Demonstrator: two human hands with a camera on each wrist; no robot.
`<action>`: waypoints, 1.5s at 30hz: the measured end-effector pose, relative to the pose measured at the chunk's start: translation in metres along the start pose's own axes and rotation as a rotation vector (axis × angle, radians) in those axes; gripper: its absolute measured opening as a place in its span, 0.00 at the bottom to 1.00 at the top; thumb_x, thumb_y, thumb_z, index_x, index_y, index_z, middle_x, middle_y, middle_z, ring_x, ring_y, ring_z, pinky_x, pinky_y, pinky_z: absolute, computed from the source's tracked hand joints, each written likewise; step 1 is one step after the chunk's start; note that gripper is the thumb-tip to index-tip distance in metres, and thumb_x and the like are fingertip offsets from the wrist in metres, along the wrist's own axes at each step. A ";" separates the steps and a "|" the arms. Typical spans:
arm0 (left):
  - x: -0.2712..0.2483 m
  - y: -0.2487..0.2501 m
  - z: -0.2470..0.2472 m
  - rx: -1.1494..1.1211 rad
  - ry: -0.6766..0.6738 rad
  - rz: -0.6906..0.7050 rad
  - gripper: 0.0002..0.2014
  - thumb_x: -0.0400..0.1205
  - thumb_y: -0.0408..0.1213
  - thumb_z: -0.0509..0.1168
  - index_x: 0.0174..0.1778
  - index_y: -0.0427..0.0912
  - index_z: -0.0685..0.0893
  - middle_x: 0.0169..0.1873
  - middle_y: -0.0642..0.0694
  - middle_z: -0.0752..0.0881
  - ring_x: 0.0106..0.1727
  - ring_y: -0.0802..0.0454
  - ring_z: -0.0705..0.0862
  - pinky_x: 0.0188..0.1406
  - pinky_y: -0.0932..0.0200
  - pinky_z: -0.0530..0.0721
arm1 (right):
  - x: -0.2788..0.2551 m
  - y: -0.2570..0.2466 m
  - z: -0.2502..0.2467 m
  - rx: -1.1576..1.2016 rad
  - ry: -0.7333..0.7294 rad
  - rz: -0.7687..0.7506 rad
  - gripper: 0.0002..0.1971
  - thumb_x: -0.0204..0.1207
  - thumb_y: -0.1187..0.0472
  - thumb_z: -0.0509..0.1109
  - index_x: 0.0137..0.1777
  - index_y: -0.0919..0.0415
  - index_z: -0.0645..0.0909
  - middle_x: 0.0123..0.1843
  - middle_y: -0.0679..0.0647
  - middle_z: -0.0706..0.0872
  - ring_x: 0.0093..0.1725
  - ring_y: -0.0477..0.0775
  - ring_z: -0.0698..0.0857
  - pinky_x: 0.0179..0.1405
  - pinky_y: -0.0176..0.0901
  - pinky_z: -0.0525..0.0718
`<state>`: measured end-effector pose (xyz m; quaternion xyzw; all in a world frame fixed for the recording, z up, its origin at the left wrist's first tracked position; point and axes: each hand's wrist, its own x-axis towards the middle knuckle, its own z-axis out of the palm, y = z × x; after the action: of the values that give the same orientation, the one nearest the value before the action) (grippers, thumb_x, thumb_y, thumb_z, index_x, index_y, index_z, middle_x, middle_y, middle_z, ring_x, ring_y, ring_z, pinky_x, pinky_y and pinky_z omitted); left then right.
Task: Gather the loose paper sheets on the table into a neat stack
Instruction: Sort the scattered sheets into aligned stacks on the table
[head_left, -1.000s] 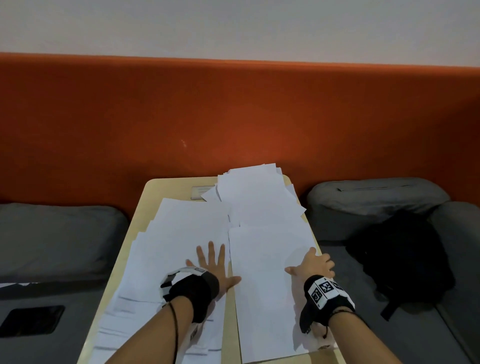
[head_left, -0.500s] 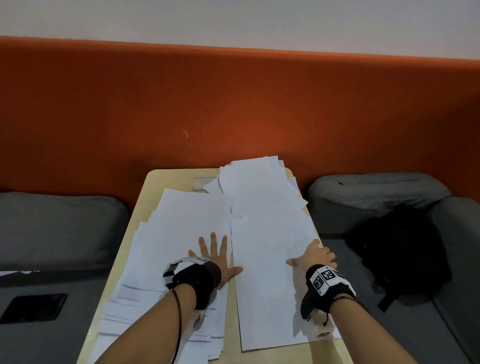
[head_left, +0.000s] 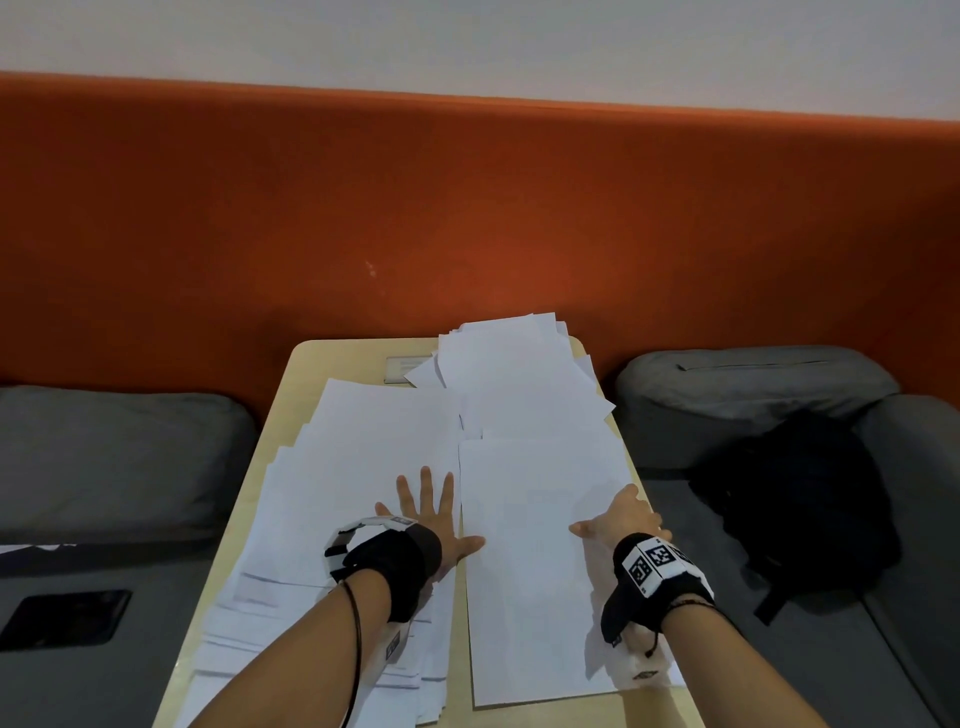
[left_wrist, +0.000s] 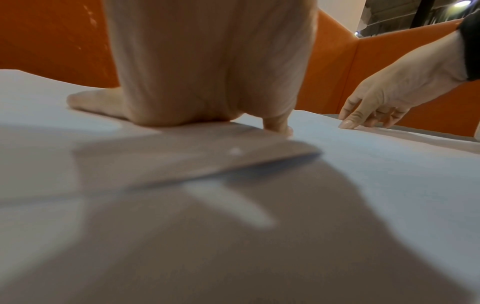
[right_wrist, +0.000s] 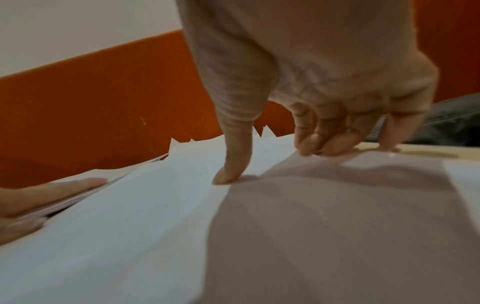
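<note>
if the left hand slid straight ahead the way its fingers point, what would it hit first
The left hand lies flat on the left spread of sheets, fingers aimed at the table's far end. It would likely just ride over more of that paper; past its far edge shows bare tabletop, then the orange backrest.

White paper sheets (head_left: 363, 441) lie strewn over nearly the whole counter (head_left: 332, 358), overlapping in three loose groups: a wide fanned spread on the left with stepped edges showing near the front, a skewed pile (head_left: 509, 364) at the far right corner, and a large flat sheet (head_left: 535, 561) on the near right. The big sheet lies straight along the right edge, separated from the left spread by a narrow strip of bare wood. All sheets lie flat and blank side up, with faint printed lines on some left edges.
</note>
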<state>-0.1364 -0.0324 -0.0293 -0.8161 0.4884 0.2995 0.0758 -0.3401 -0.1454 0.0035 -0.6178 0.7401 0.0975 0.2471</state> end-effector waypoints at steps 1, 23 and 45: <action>0.000 0.000 0.000 0.002 0.000 0.000 0.47 0.77 0.68 0.53 0.79 0.53 0.29 0.78 0.46 0.24 0.78 0.34 0.26 0.72 0.25 0.34 | -0.002 -0.002 -0.001 -0.019 0.016 0.007 0.50 0.65 0.44 0.78 0.79 0.63 0.53 0.77 0.63 0.65 0.76 0.66 0.64 0.74 0.60 0.65; -0.001 0.000 -0.003 0.016 -0.030 0.009 0.43 0.77 0.69 0.53 0.79 0.62 0.33 0.78 0.45 0.24 0.77 0.33 0.25 0.71 0.24 0.34 | 0.008 -0.004 -0.001 0.085 0.062 -0.023 0.38 0.66 0.48 0.78 0.73 0.59 0.66 0.72 0.65 0.66 0.71 0.67 0.67 0.68 0.59 0.72; 0.000 0.000 -0.003 0.005 -0.014 0.016 0.46 0.75 0.70 0.54 0.79 0.60 0.32 0.77 0.44 0.24 0.77 0.32 0.25 0.71 0.24 0.35 | 0.009 0.002 -0.005 0.452 0.115 -0.369 0.15 0.76 0.64 0.69 0.61 0.68 0.80 0.57 0.65 0.85 0.59 0.66 0.82 0.54 0.48 0.79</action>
<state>-0.1351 -0.0338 -0.0268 -0.8099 0.4951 0.3046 0.0787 -0.3446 -0.1555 0.0030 -0.6756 0.6312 -0.1517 0.3495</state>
